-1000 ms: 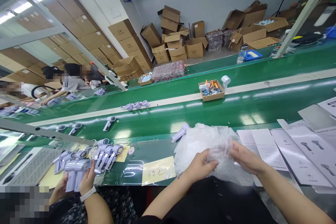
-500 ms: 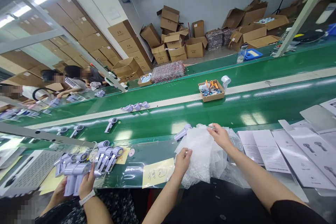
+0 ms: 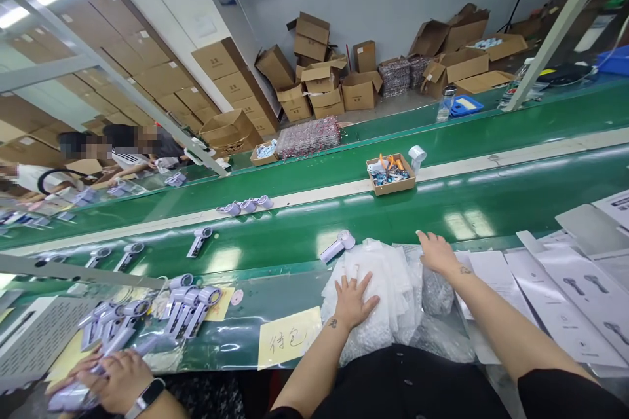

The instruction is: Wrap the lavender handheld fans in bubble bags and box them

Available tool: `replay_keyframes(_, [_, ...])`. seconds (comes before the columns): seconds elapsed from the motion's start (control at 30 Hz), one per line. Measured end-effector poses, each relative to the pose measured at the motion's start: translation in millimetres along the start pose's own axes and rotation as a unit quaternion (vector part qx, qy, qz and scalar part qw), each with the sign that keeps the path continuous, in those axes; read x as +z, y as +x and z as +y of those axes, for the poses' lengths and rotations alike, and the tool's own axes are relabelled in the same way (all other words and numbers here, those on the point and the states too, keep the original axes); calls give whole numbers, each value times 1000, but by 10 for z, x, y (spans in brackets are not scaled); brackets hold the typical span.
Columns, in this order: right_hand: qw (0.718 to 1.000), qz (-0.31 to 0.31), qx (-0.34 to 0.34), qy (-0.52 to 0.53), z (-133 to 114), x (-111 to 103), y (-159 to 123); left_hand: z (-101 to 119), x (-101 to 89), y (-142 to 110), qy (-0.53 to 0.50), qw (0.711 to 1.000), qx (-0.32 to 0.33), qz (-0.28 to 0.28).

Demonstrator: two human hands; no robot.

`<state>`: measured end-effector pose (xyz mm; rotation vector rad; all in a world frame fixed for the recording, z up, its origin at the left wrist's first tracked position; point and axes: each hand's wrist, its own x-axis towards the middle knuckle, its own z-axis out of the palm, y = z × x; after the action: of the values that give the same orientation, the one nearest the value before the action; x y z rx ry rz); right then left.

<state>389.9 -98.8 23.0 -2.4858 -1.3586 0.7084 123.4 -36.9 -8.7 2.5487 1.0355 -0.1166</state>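
A pile of thin white bags (image 3: pixel 388 268) lies at the belt's near edge, in front of my body. My left hand (image 3: pixel 354 301) rests flat on top of it with the fingers spread. My right hand (image 3: pixel 437 252) is open at the pile's right edge, its fingers stretched out over clear bubble-wrap bags (image 3: pixel 437 294). One lilac handheld fan (image 3: pixel 339 245) lies just beyond the pile. To the left of my left hand is a yellow paper (image 3: pixel 289 337) with handwriting on it.
Printed white boxes (image 3: pixel 555 314) lie at right. A carton of tools (image 3: pixel 393 180) stands on the belt's middle strip. More fans (image 3: pixel 191 304) are grouped at left. Beside me, a co-worker's hands (image 3: pixel 118 376) hold a fan. A sloping metal post (image 3: pixel 560 29) rises at right.
The white bag that both my hands held up now lies on the pile. My left hand has spread flat; my right has moved right. The co-worker's hands have moved lower left.
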Motion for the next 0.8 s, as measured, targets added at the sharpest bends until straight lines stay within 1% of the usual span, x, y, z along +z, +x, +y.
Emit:
replay_keyframes(0.1, [998, -14, 18, -66, 86, -27, -7, -64, 146, -9, 2, 1000, -13, -14])
replay_keyframes(0.17, [996, -15, 15, -89, 103, -114, -31, -55, 191, 2, 4, 1000, -16, -13])
replay_keyframes(0.23, [994, 7, 14, -104, 126, -301, -61, -32, 199, 21, 2, 1000, -18, -13])
replay_keyframes(0.3, [993, 48, 16, -111, 163, -544, -90, -12, 170, 30, -1, 1000, -17, -16])
replay_keyframes(0.37, [991, 112, 6, -68, 172, -735, -123, 7, 94, 14, -8, 1000, -13, -12])
replay_keyframes(0.4, [990, 140, -11, -22, 148, -777, -146, 21, 34, -4, -17, 1000, -12, 0])
replay_keyframes(0.43, [986, 160, -36, 36, 98, -774, -176, 42, -40, -29, -34, 999, -14, 22])
replay_keyframes(0.47, [978, 169, -66, 99, 20, -727, -214, 74, -127, -56, -64, 996, -17, 54])
replay_keyframes(0.5, [969, 164, -96, 160, -83, -643, -259, 117, -222, -83, -111, 990, -18, 89])
replay_keyframes(0.53, [959, 149, -120, 211, -202, -538, -309, 173, -319, -105, -180, 976, -15, 118])
replay_keyframes(0.57, [948, 127, -132, 259, -329, -426, -362, 240, -413, -121, -267, 955, -11, 132])
replay_keyframes(0.6, [937, 97, -136, 308, -452, -323, -415, 314, -496, -129, -364, 923, -8, 122])
replay_keyframes(0.63, [921, 61, -129, 362, -560, -242, -465, 392, -564, -129, -460, 883, -11, 93])
replay_keyframes(0.67, [899, 22, -113, 423, -646, -188, -510, 467, -613, -124, -544, 837, -25, 55])
replay_keyframes(0.7, [869, -12, -90, 487, -706, -165, -548, 534, -644, -116, -609, 791, -50, 22])
replay_keyframes(0.73, [834, -40, -69, 546, -742, -168, -579, 589, -657, -110, -655, 752, -80, 5])
replay_keyframes(0.77, [801, -60, -55, 593, -757, -191, -605, 630, -656, -106, -683, 722, -106, 5])
replay_keyframes(0.8, [778, -72, -52, 622, -760, -224, -627, 656, -645, -108, -699, 704, -124, 15])
